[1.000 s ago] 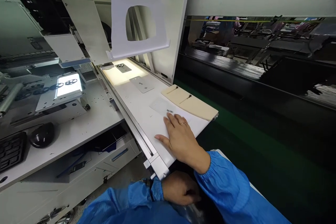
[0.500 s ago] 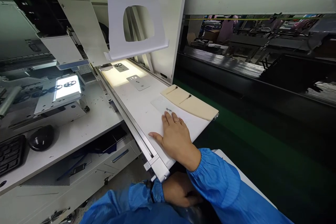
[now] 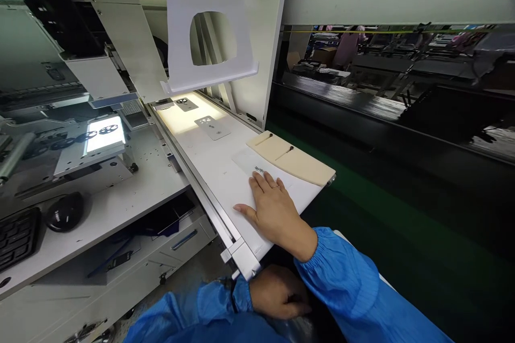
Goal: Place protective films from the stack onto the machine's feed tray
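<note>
My right hand [image 3: 273,209] lies with its fingers stretched out over the near end of a white conveyor belt [image 3: 201,163], thumb spread to the side. Its fingertips cover part of a clear thin panel [image 3: 246,162] with a small dark printed mark. My left hand [image 3: 279,292] rests low in front of my body, below the belt's end, its fingers curled in and nothing visible in them. Farther up the belt lie a grey phone-back-shaped panel [image 3: 212,127] with holes and another such panel [image 3: 187,104] with a black camera ring, in the lit area.
A cream guide plate [image 3: 292,158] with two dark knobs runs along the belt's right side. On the left bench are a black mouse [image 3: 64,211], a keyboard [image 3: 18,238] and a fixture with a lit white screen [image 3: 104,135]. A white cover [image 3: 177,27] hangs over the belt.
My right hand has shifted slightly right and toward me, still flat at the clear panel. The left hand and the panels on the belt look unchanged.
</note>
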{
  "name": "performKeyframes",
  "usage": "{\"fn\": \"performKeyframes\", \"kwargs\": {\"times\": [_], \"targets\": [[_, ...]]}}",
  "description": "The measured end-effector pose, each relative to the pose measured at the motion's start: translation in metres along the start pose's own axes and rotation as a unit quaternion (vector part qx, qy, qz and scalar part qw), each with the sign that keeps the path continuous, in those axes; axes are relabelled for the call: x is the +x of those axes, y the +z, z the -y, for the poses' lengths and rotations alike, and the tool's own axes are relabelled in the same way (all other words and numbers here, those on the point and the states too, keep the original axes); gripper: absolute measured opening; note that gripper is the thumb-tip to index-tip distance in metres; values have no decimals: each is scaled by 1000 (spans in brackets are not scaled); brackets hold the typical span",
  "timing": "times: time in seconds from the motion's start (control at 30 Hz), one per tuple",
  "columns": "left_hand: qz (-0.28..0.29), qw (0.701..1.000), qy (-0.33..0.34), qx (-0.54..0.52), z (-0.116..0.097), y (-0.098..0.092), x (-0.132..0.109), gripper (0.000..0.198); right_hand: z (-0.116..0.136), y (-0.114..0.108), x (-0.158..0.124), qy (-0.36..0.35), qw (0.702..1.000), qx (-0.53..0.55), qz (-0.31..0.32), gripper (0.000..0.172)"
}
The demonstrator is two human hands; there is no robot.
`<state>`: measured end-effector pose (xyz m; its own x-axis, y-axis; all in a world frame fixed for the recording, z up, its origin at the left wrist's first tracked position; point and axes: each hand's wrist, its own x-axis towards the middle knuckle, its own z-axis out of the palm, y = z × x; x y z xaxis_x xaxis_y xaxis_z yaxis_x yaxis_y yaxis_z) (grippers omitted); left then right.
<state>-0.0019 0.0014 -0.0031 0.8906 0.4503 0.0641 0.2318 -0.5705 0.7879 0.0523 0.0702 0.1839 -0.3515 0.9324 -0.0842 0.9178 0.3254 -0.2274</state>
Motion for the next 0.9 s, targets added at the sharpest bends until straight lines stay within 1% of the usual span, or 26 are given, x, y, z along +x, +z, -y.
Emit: {"fn": "performKeyframes", "kwargs": {"times": [0.17, 0.43, 0.6, 0.8, 0.9], "targets": [[8, 1000, -12, 13, -2, -2, 2, 11, -7, -1, -2, -1, 1000, 11, 7, 81], [16, 999, -10, 43, -7, -5, 2, 10, -9, -3, 0, 3, 1000, 19, 16, 82], [-2, 998, 5, 57, -9, -7, 1, 11, -8, -4, -2, 1, 1000, 19, 16, 82], [-6, 999, 6, 44, -9, -7, 1, 11, -8, -2, 0, -7, 1000, 18, 2, 83], [-1, 1000, 0, 23, -9, -8, 1, 13, -7, -3, -6, -17, 1000, 15, -12, 82]]}}
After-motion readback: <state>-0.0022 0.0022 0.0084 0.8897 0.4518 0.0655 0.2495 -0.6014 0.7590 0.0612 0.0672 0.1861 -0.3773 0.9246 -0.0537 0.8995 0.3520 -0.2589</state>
